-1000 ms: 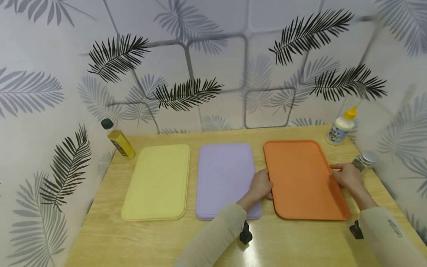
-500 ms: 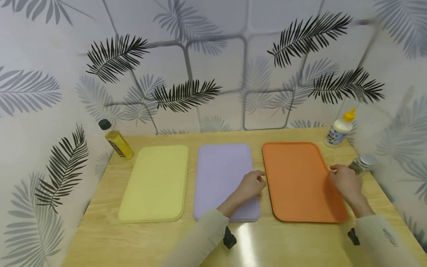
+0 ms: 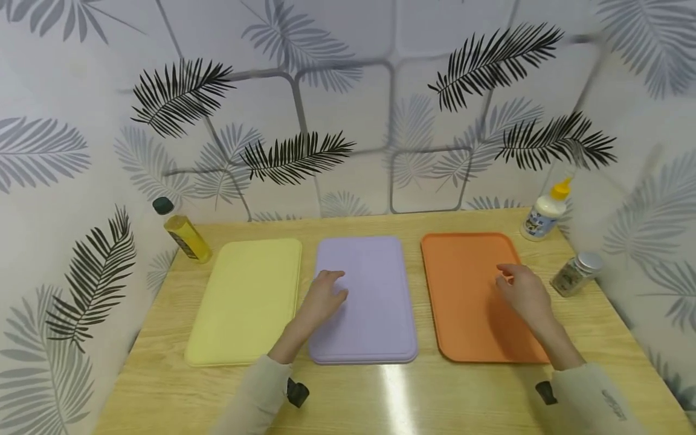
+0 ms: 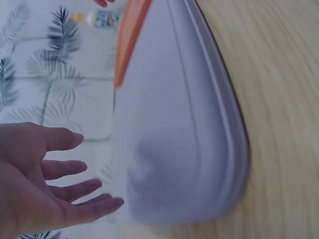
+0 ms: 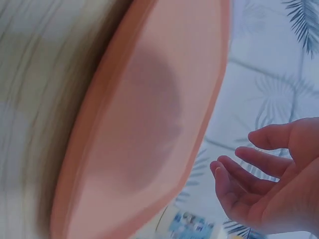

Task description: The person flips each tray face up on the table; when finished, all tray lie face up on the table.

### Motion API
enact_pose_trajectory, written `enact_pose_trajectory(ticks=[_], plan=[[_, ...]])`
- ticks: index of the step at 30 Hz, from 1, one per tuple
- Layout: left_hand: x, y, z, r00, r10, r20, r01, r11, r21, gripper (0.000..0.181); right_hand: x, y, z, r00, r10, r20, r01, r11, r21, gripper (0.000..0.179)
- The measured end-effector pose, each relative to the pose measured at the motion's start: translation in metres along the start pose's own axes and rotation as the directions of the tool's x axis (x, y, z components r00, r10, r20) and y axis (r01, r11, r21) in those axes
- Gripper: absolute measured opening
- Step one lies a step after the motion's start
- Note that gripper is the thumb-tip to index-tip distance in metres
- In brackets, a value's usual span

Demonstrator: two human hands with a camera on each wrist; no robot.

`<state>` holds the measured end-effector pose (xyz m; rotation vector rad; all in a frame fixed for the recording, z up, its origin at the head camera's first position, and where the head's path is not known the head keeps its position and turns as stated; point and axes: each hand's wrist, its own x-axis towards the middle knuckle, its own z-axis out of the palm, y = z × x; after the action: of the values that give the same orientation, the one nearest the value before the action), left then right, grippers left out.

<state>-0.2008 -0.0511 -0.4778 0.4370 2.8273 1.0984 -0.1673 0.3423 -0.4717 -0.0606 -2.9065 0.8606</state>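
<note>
Three trays lie side by side on the table: a yellow tray (image 3: 250,296) at left, a purple tray (image 3: 370,296) in the middle and an orange tray (image 3: 462,290) at right. Over the left part of the purple tray hovers my left hand (image 3: 322,299), fingers spread and holding nothing. Above the right part of the orange tray is my right hand (image 3: 524,296), its fingers loosely bent around nothing. The wrist views show both hands apart from the trays, with the left hand's shadow on the purple surface and the right's on the orange one.
A yellow bottle with a dark green cap (image 3: 187,237) stands at the back left. At the back right is a white glue bottle with a yellow tip (image 3: 545,211). A glass jar with a silver lid (image 3: 575,273) stands right of the orange tray. A patterned wall (image 3: 348,109) borders the table.
My left hand has left the orange tray's left edge and moved left across the purple tray. The right hand has come off the orange tray's right edge and moved inward above it.
</note>
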Motion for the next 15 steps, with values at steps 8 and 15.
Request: enact_pose_trajectory(ticks=[8, 15], plan=[[-0.016, -0.035, -0.009, 0.997, -0.073, -0.013, 0.073, 0.996, 0.048, 0.054, 0.005, -0.036, 0.028, 0.996, -0.039, 0.086, 0.032, 0.996, 0.087, 0.041], [-0.018, -0.041, -0.005, 0.992, -0.123, 0.039, 0.121, 0.99, 0.068, 0.06, 0.005, -0.065, 0.052, 0.991, -0.102, 0.083, 0.091, 0.988, 0.127, 0.043]])
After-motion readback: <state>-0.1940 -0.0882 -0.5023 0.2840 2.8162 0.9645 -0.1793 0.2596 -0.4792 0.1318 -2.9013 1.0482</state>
